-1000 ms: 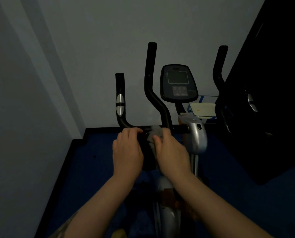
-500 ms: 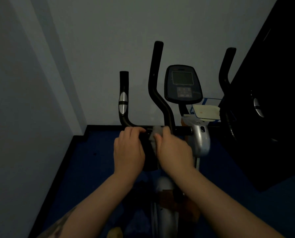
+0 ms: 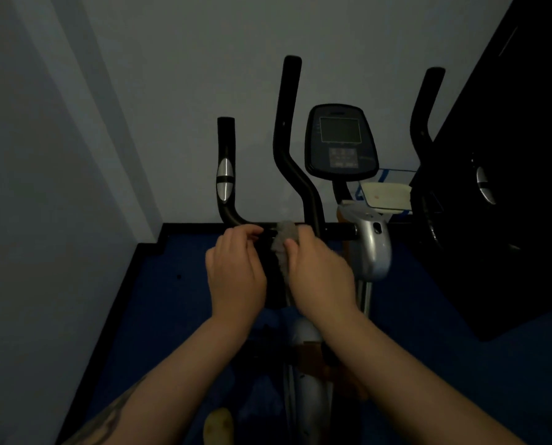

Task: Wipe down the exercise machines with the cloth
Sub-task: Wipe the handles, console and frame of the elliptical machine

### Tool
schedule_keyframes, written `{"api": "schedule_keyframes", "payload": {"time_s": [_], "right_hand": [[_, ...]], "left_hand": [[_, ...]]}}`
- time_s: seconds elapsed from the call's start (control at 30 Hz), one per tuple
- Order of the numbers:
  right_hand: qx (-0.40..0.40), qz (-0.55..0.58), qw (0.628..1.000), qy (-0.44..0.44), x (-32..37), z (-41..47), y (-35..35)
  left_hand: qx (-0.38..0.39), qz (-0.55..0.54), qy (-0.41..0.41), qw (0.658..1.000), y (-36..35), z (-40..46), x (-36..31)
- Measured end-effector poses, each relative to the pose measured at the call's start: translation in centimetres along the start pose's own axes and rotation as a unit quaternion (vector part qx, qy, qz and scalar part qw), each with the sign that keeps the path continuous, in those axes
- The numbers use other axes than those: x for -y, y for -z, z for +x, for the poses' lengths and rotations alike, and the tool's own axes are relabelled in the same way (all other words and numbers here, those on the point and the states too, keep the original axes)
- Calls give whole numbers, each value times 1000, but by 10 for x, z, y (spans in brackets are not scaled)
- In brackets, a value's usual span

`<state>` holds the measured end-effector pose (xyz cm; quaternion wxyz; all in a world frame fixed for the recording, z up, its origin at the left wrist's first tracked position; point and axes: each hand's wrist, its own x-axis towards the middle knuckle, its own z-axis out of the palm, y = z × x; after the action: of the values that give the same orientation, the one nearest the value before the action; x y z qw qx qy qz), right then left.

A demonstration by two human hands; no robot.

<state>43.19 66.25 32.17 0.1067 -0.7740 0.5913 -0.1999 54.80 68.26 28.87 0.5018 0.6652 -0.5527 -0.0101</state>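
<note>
Both hands worked the crossbar (image 3: 338,232) — left hand (image 3: 236,271) gripped bare bar, right hand (image 3: 319,274) clamped the cloth (image 3: 284,245) around it; next, probably slide sideways.

A dim home workout corner was shown: an exercise bike (image 3: 338,239) with a console (image 3: 341,141) was wedged against plain pale walls (image 3: 178,59), blue flooring (image 3: 184,284) was laid beneath, and a dark cabinet (image 3: 509,187) was crowded alongside.
</note>
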Motion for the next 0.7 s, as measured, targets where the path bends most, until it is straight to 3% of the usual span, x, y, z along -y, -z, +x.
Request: {"api": "schedule_keyframes", "payload": {"time_s": [0.1, 0.23, 0.4, 0.6, 0.7], "right_hand": [[2, 34, 999, -7, -7, -26, 3], [-2, -18, 1000, -20, 3, 4, -3], [1, 59, 998, 33, -12, -14, 12], [-150, 101, 983, 27, -28, 44, 44], [-142, 70, 986, 46, -32, 88, 33]], "left_hand": [[1, -2, 2, 1000, 0, 0, 0], [7, 8, 1, 1000, 2, 2, -3], [27, -45, 3, 999, 13, 19, -13], [128, 52, -40, 990, 6, 63, -20], [163, 109, -22, 980, 1, 58, -16]]}}
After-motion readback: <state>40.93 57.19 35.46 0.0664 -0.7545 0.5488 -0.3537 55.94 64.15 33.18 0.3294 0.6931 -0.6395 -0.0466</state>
